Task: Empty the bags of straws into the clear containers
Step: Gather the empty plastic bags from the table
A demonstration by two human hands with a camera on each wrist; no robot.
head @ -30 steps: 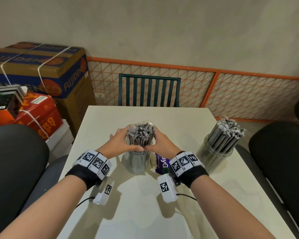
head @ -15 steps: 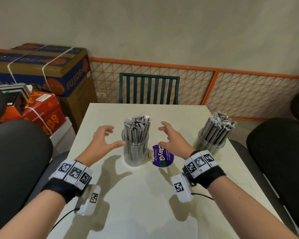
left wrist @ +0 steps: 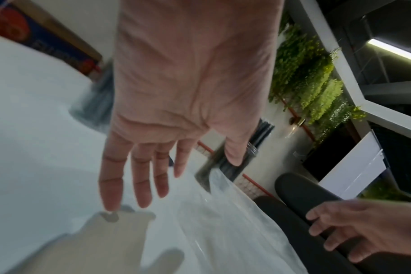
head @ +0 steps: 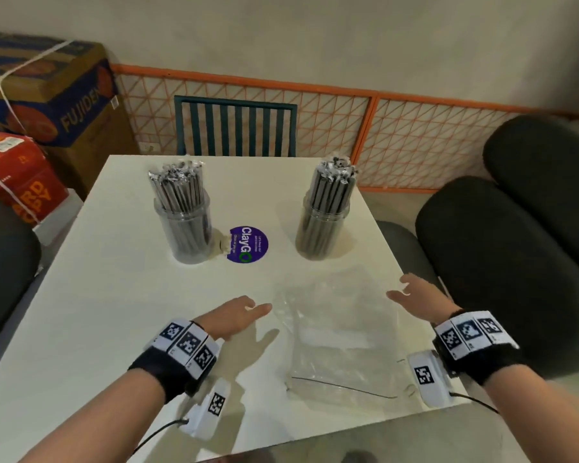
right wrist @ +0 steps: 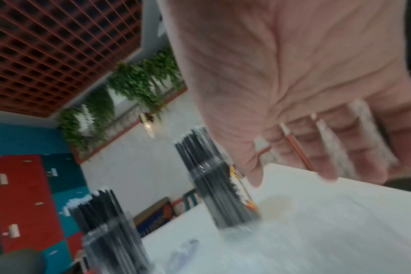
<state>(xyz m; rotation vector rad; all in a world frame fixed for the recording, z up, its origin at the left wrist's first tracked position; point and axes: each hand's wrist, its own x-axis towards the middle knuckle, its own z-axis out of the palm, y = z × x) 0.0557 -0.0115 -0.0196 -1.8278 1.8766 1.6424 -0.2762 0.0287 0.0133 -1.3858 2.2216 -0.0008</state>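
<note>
Containers: your two clear jars stand upright on the surface point(head: 121, 295), left jar point(head: 185, 225) and right jar point(head: 322, 225), each packed with wrapped black straws. Bags: one emptied clear plastic bag point(head: 335, 332) lies flat between your hands; no full bag shows, so the task looks finished or nearly so. Grip: your left hand point(head: 233, 315) and right hand point(head: 418, 297) hover spread, holding nothing, just beside the bag.
</note>
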